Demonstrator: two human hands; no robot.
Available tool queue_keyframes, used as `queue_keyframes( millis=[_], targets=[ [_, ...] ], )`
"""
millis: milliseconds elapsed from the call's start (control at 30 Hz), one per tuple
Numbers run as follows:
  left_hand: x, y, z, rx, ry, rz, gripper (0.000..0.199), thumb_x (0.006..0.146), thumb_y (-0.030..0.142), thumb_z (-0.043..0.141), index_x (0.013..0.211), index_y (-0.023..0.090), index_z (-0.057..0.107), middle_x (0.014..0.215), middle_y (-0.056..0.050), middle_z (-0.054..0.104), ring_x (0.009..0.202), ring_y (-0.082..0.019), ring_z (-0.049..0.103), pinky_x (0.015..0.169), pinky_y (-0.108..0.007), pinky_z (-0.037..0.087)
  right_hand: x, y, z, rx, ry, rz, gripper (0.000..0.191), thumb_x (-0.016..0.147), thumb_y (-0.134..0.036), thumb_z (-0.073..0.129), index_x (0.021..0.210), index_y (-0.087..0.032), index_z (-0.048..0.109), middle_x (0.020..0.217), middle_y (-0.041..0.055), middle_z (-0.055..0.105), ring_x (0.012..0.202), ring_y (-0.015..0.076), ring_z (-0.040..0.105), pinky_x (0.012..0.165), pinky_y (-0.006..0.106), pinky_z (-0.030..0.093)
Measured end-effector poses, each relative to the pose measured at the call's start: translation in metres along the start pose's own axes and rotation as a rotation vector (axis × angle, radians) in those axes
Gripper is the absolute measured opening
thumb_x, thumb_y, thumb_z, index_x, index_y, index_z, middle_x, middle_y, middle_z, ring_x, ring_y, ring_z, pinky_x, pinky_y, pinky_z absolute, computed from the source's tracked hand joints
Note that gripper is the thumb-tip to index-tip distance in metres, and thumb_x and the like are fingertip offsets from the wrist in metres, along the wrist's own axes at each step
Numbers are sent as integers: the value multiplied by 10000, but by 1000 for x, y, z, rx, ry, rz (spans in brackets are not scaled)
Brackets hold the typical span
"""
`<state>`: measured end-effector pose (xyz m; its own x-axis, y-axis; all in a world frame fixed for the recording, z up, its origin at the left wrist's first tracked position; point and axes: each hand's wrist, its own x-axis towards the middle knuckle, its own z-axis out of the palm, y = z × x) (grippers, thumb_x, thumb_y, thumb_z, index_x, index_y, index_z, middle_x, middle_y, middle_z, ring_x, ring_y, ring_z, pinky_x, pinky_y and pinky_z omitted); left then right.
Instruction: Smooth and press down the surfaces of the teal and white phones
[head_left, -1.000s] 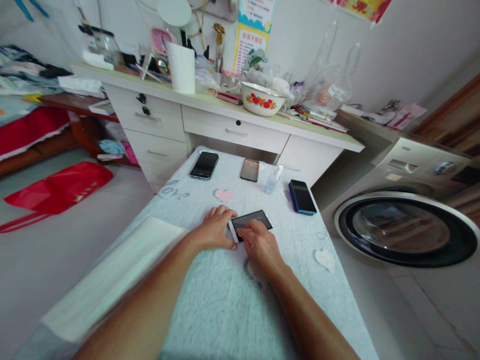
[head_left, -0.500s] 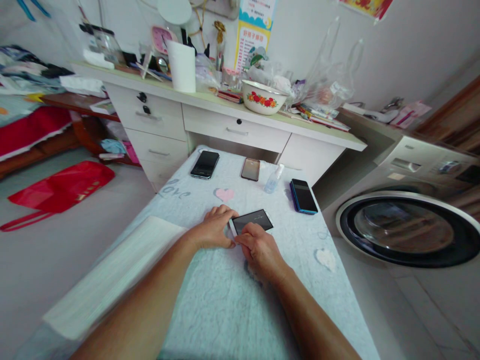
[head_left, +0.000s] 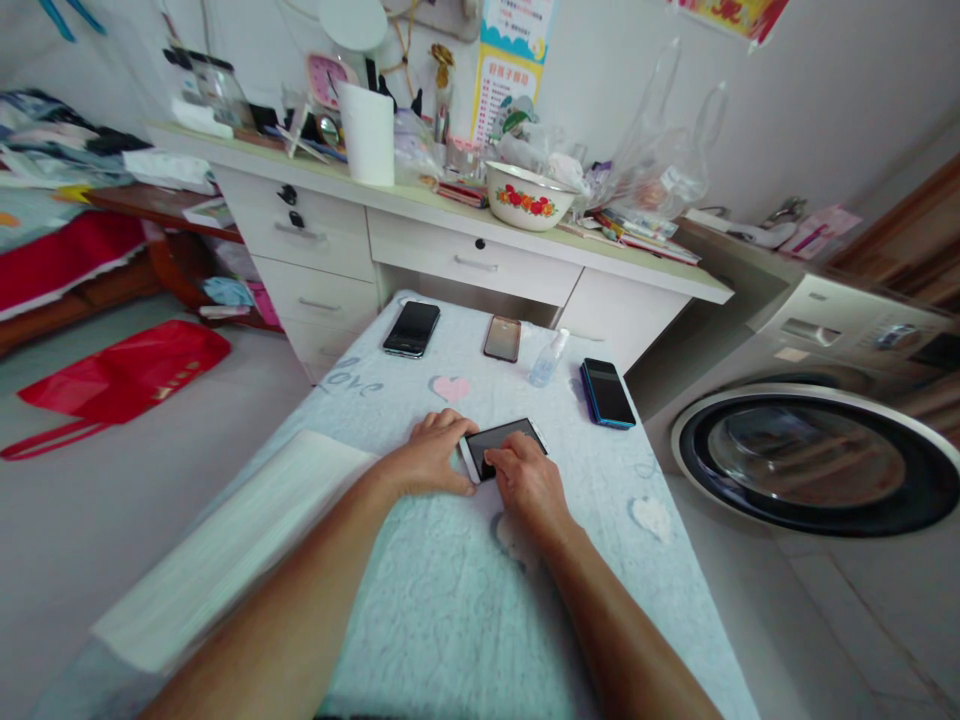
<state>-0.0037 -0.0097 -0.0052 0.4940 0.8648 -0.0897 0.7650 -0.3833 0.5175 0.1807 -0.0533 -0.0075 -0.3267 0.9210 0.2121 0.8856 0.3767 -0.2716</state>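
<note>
A white-framed smartphone lies on the cloth-covered table, its dark screen facing up. My left hand braces its left end, with the thumb at the near corner and the fingers at the far one. Over the middle of the screen is my right hand, fingers pinched together and pressed down on the glass. Whatever those fingers may hold is hidden. Beyond the hands are a black smartphone, a brownish phone case, a clear spray bottle and a blue-edged phone.
A folded white cloth lies along the table's left side, under my left forearm. A white desk with a flowered enamel bowl stands behind. To the right is a washing machine; a red bag lies on the floor at left.
My right hand has slid from the phone's near left edge rightward and away from me, onto the middle of the screen. My left hand stays at the phone's left end.
</note>
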Motion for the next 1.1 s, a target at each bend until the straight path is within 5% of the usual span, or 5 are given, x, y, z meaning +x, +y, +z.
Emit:
queue_keyframes(
  millis=[233,600,1100],
  targets=[
    [2,-4,6,-5,36,3,742,517,480,768,1179,273,508,1200,-45,468,1141,-280,431,967,-376,360,-3,10,-4,-22,4,114,256,885,-145,498,971,-248,715,923,54,589,892,167,543,722,241,439],
    [3,1,6,24,59,-14,715,532,477,770,1165,266,512,1183,-46,490,1126,-278,438,941,-379,362,-6,-8,-2,26,-56,-130,155,870,-158,541,847,-217,683,894,33,560,822,141,507,661,210,397],
    [3,-1,6,39,44,-6,660,566,453,734,1160,289,497,1200,-37,480,1132,-277,431,962,-376,342,-15,41,-16,-1,9,112,255,872,-140,501,960,-250,713,913,35,582,876,148,553,749,225,422]
  ],
)
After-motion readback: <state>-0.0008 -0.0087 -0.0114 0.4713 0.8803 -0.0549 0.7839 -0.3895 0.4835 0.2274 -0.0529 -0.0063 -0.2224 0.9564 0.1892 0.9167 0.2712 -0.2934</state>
